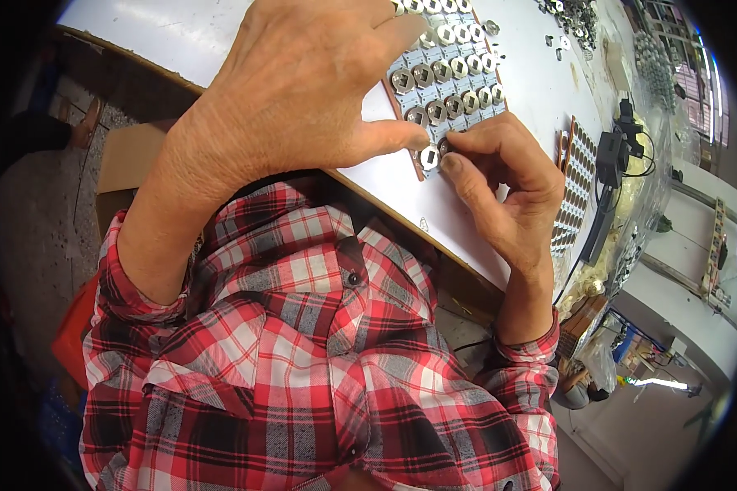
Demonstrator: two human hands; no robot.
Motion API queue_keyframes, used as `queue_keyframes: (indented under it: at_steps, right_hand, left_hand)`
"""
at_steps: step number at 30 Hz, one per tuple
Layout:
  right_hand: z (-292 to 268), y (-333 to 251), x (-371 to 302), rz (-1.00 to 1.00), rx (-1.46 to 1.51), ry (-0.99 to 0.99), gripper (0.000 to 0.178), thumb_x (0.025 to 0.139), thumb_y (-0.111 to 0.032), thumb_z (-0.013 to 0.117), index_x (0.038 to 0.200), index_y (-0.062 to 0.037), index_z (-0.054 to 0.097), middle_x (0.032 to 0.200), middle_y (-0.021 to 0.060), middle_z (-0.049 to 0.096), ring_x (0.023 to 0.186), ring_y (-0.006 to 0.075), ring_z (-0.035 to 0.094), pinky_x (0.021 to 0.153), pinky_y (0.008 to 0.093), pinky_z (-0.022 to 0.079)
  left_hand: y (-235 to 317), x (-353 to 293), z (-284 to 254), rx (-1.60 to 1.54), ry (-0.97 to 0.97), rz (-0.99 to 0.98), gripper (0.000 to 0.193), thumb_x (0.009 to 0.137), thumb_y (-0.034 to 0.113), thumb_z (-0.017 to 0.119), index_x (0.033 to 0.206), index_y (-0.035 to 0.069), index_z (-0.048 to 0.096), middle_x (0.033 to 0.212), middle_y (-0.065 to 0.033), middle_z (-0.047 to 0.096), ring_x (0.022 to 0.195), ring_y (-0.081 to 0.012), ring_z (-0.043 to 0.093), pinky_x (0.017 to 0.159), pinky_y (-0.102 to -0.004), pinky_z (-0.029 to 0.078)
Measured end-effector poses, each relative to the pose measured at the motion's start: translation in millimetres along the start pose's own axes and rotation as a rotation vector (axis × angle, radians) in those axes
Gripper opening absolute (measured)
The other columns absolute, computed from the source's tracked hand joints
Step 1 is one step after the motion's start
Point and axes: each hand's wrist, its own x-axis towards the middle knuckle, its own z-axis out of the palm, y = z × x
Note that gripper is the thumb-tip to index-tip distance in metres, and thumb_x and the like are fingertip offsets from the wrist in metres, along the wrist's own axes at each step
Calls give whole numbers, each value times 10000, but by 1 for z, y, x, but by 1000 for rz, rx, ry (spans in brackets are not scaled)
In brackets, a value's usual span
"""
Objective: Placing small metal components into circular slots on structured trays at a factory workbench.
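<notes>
A flat blue-grey board with a brown edge (418, 167) lies on the white table, covered in rows of round silvery metal pieces (436, 111) with dark, mostly squarish centres. My left hand (303, 86) spreads over the board's left side, its thumb stretched to the near corner and its fingertips partly hidden at the far edge. At that near corner sits a bright round piece (430, 157) with a dark square centre. Just right of it, the thumb and forefinger of my right hand (507, 176) pinch a small round metal piece (444, 147), largely covered by the fingertips.
A second board of round pieces (577, 180) stands on the right, next to a black device with cables (612, 155). Loose small metal parts (577, 20) lie heaped at the far right. The table's front edge (434, 233) runs before me, with a cardboard box (127, 159) below left.
</notes>
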Motion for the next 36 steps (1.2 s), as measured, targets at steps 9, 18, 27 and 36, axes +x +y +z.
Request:
queue_keyframes:
  at_steps: [9, 18, 27, 36]
  right_hand:
    - [-28, 23, 34, -27, -136, 217, 198, 950, 16, 665, 1136, 5, 732, 939, 8, 697, 772, 39, 602, 639, 189, 464]
    - [-39, 59, 58, -253, -442, 247, 124, 980, -33, 643, 1070, -44, 728, 957, 12, 683, 767, 71, 591, 639, 216, 464]
    - [-21, 7, 12, 263, 391, 160, 172, 981, -17, 651, 1137, 57, 659, 820, 52, 671, 646, 77, 598, 482, 210, 449]
    - [-1, 5, -3, 154, 126, 146, 211, 943, 4, 711, 1147, 45, 679, 917, 36, 722, 741, 53, 633, 619, 171, 469]
  left_hand:
    - [0, -8, 16, 51, 131, 37, 722, 596, 315, 864, 1225, 22, 664, 855, -110, 653, 755, -290, 642, 669, -409, 511]
    - [-1, -8, 14, 17, 127, 35, 701, 594, 293, 845, 1203, -2, 661, 840, -125, 637, 733, -301, 621, 654, -408, 498]
    - [-2, -4, 2, 20, 63, 30, 641, 664, 365, 832, 1141, -32, 672, 829, -143, 665, 723, -291, 654, 652, -392, 520]
    - [-3, -3, 2, -1, 24, 13, 608, 716, 417, 803, 1047, -79, 686, 781, -162, 681, 656, -283, 658, 606, -376, 527]
